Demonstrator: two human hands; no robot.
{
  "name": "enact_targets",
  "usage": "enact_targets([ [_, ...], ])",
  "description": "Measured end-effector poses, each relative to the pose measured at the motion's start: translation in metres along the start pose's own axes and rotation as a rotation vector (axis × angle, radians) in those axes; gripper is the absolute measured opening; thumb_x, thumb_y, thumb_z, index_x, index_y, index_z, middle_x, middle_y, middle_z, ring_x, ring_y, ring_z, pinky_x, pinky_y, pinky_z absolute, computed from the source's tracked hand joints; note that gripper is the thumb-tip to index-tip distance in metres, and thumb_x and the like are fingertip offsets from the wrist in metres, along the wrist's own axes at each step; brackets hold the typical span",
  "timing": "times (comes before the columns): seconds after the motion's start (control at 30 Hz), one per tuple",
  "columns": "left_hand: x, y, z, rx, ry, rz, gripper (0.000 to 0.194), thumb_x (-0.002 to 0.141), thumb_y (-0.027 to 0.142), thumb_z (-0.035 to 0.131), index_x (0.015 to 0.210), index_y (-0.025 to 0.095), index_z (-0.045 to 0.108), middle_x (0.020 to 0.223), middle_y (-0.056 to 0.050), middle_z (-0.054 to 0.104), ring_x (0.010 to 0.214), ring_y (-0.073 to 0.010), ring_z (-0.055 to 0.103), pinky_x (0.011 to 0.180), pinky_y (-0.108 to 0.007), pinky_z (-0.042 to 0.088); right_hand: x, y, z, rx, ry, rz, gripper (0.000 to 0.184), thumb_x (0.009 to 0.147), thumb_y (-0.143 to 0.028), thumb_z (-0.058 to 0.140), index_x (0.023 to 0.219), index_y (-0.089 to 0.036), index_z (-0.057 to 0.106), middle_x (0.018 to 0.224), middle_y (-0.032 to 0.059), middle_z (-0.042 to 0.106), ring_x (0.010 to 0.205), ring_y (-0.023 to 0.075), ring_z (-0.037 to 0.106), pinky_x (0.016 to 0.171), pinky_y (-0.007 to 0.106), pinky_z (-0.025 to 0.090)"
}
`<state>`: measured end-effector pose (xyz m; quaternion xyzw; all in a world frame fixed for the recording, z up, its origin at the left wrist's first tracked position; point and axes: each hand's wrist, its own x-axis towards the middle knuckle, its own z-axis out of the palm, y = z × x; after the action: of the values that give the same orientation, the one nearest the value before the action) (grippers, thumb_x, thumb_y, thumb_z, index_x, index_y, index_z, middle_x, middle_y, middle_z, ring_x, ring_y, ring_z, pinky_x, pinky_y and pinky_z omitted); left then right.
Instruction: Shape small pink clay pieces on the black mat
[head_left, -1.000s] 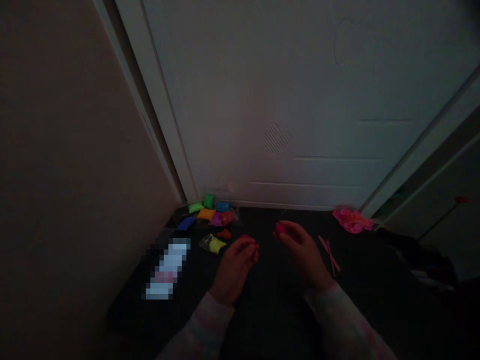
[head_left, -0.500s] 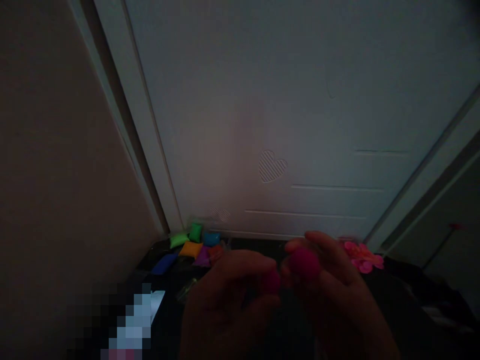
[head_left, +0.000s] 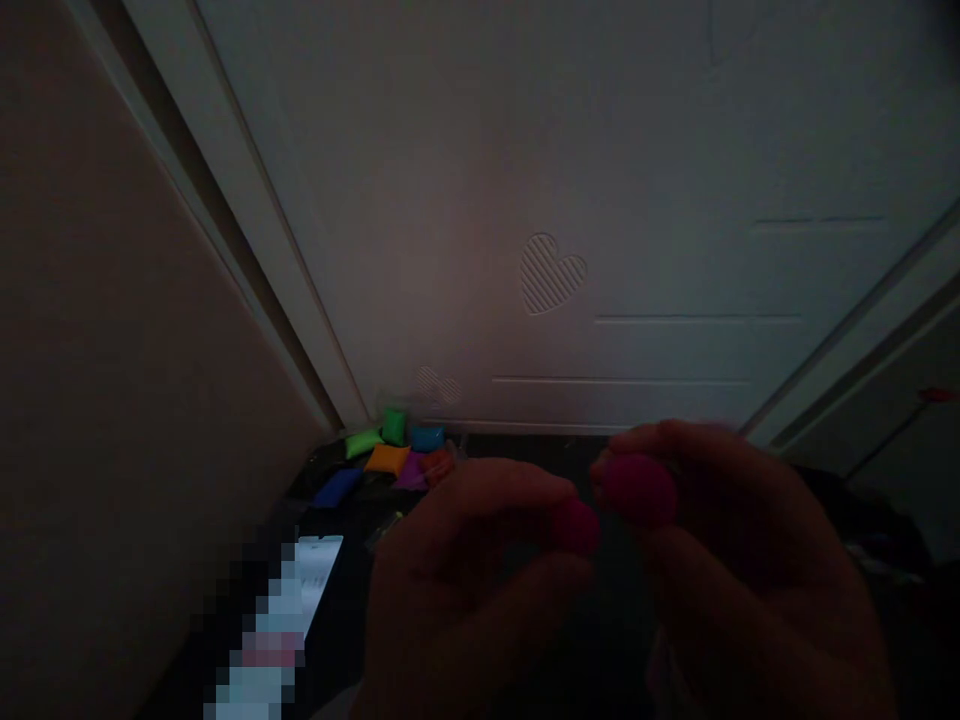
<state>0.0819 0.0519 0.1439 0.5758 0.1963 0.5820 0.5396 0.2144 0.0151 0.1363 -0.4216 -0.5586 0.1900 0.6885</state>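
Between the thumb and fingers of my left hand is a small pink clay ball. My right hand pinches a larger pink clay ball, held slightly higher and to the right. The two balls are close together, with a narrow gap between them. Both hands are raised over a dark surface, and the light is dim. Past my left hand lie small colored packets: green, orange, blue and several others. My left hand partly hides a clear wrapper.
A bright phone-like screen, partly pixelated, lies at lower left. Behind the dark surface rises a pale panel with an embossed heart. A brownish wall borders the left. A thin stick with a reddish end is at right.
Both hands have shifted right, each keeping its pink ball. The view has tilted down, so the panel and packets sit higher. The pink petal-like pieces at right are now hidden behind my right hand.
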Motion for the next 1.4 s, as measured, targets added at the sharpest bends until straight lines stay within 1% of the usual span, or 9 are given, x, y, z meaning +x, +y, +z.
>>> enact_targets([
  [0.07,-0.001,0.0,0.001,-0.018,0.002,-0.015,0.023,0.067,0.017,0.065,0.086,0.03,0.066,0.084,0.002,0.064,0.07,-0.0095,0.062,0.064,-0.017,0.053,0.002,0.0,0.0,0.002,-0.017,0.001,0.032,0.076,-0.023,0.059,0.106,-0.032,0.055,0.103,-0.001,0.061,0.088,0.0132,0.061,0.07,0.017,0.052],
  [0.2,0.001,-0.003,0.001,-0.021,-0.03,-0.007,0.023,0.067,0.016,0.065,0.086,0.029,0.066,0.087,0.003,0.063,0.075,-0.009,0.061,0.065,-0.013,0.052,0.003,0.001,-0.002,-0.016,-0.047,0.009,0.027,0.077,-0.025,0.058,0.103,-0.03,0.057,0.1,-0.0013,0.062,0.086,0.0122,0.061,0.069,0.015,0.053],
  [0.33,0.004,-0.007,0.004,-0.07,-0.019,-0.089,0.023,0.067,0.014,0.065,0.084,0.03,0.066,0.084,0.006,0.064,0.076,-0.0062,0.061,0.067,-0.01,0.05,0.004,-0.001,-0.002,-0.027,-0.043,0.021,0.028,0.078,-0.025,0.056,0.105,-0.033,0.055,0.097,-0.0028,0.064,0.082,0.0122,0.062,0.066,0.017,0.054],
  [0.47,0.006,-0.011,0.008,-0.149,0.001,-0.162,0.022,0.066,0.014,0.066,0.083,0.028,0.065,0.076,0.007,0.065,0.068,-0.004,0.061,0.063,-0.008,0.049,0.005,-0.003,0.0,-0.05,-0.026,0.014,0.025,0.078,-0.025,0.056,0.102,-0.033,0.057,0.095,-0.0025,0.062,0.078,0.0124,0.062,0.063,0.019,0.054],
  [0.57,0.006,-0.013,0.009,-0.202,-0.018,-0.202,0.022,0.066,0.014,0.067,0.083,0.027,0.065,0.075,0.007,0.066,0.066,-0.004,0.061,0.061,-0.008,0.049,0.005,-0.003,0.001,-0.057,0.009,0.012,0.025,0.078,-0.024,0.056,0.101,-0.034,0.058,0.095,-0.0027,0.062,0.079,0.0127,0.062,0.063,0.021,0.054],
  [0.9,0.007,-0.015,0.01,-0.298,-0.031,-0.264,0.02,0.068,0.011,0.064,0.083,0.026,0.065,0.076,0.007,0.068,0.068,-0.0046,0.063,0.063,-0.01,0.05,0.006,0.002,0.0,-0.107,0.016,0.005,0.027,0.075,-0.027,0.059,0.102,-0.034,0.059,0.095,-0.0019,0.062,0.081,0.0136,0.06,0.063,0.023,0.052],
  [1.07,0.008,-0.017,0.01,-0.336,-0.004,-0.277,0.017,0.068,0.012,0.064,0.081,0.024,0.065,0.072,0.006,0.068,0.063,-0.0045,0.062,0.059,-0.01,0.05,0.008,0.008,0.002,-0.07,0.036,0.02,0.026,0.076,-0.025,0.059,0.1,-0.036,0.06,0.095,-0.0038,0.061,0.083,0.012,0.058,0.066,0.021,0.051],
  [1.3,0.016,-0.019,0.008,-0.302,0.076,-0.249,0.013,0.068,0.013,0.064,0.077,0.022,0.064,0.071,0.005,0.068,0.064,-0.0054,0.061,0.054,-0.011,0.049,0.015,0.017,0.001,-0.022,0.033,0.072,0.029,0.076,-0.025,0.058,0.103,-0.035,0.058,0.1,-0.002,0.06,0.088,0.0141,0.058,0.074,0.027,0.051],
  [1.4,0.023,-0.027,0.004,-0.31,0.125,-0.235,0.012,0.065,0.012,0.066,0.074,0.02,0.064,0.07,0.004,0.067,0.066,-0.0065,0.062,0.055,-0.012,0.049,0.019,0.028,-0.001,-0.053,0.011,0.11,0.028,0.076,-0.026,0.057,0.103,-0.032,0.057,0.1,-0.001,0.06,0.089,0.0138,0.058,0.076,0.028,0.05],
])
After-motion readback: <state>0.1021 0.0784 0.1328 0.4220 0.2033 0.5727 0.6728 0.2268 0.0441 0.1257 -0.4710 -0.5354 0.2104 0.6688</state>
